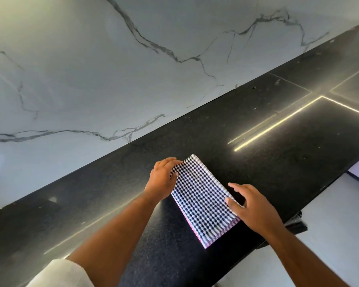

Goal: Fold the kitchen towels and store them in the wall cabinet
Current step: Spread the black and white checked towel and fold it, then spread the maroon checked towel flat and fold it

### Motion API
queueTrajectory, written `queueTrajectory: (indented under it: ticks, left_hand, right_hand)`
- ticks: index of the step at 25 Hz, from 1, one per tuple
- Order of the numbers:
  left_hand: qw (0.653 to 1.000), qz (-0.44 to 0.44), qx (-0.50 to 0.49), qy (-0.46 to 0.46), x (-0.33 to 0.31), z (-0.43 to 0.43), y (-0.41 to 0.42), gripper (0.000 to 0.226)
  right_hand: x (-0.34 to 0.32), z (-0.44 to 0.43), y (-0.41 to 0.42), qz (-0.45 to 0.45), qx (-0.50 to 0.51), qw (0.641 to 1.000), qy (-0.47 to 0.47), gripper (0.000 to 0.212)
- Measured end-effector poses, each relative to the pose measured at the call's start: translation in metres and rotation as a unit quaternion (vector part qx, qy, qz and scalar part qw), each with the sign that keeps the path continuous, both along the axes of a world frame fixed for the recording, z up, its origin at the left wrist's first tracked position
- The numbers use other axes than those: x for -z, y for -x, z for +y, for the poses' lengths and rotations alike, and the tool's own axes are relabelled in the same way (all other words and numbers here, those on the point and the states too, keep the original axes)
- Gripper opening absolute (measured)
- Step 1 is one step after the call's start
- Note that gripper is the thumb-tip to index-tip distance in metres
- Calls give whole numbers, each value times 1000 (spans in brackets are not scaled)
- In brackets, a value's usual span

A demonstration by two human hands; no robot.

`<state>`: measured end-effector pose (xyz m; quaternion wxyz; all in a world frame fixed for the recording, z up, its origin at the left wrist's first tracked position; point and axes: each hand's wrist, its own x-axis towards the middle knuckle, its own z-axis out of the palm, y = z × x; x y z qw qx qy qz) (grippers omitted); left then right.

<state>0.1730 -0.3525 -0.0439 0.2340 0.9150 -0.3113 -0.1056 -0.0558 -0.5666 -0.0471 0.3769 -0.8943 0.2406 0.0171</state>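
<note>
A folded black-and-white checked kitchen towel lies flat on the black stone counter, on top of a folded pink-edged towel whose rim shows along the near edges. My left hand rests at the towel's far left corner, fingers curled over its edge. My right hand is at the towel's right edge, thumb pressing on the cloth and fingers spread above the counter. No wall cabinet is in view.
A white marble-veined wall rises behind the counter. The counter's front edge runs diagonally at the lower right, with pale floor beyond it. A dark cloth-like thing hangs below the counter edge near my right wrist.
</note>
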Motion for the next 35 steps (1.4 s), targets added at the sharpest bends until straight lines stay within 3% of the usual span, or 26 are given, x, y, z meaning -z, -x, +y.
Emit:
queueTrajectory:
  ticks: [5,15,20,27,35]
  left_hand:
    - [1000,-2,-20,5,11,42,29,56]
    - [989,-27,-148,-1,21,224,93,63]
    - [958,-45,-284,2,17,360,123,59]
    - [888,-81,-452,-21,17,555,163,51]
    - [819,-34,-556,-138,21,673,157,51]
  right_hand:
    - [-5,18,-18,-21,-56,990,129,69]
    - [-16,137,-79,-75,-224,957,170,72]
    - [-26,252,-103,-89,-331,926,155,69]
    - [-31,418,-110,-84,-450,876,149,66]
    - [-24,528,-109,-57,-469,871,131,66]
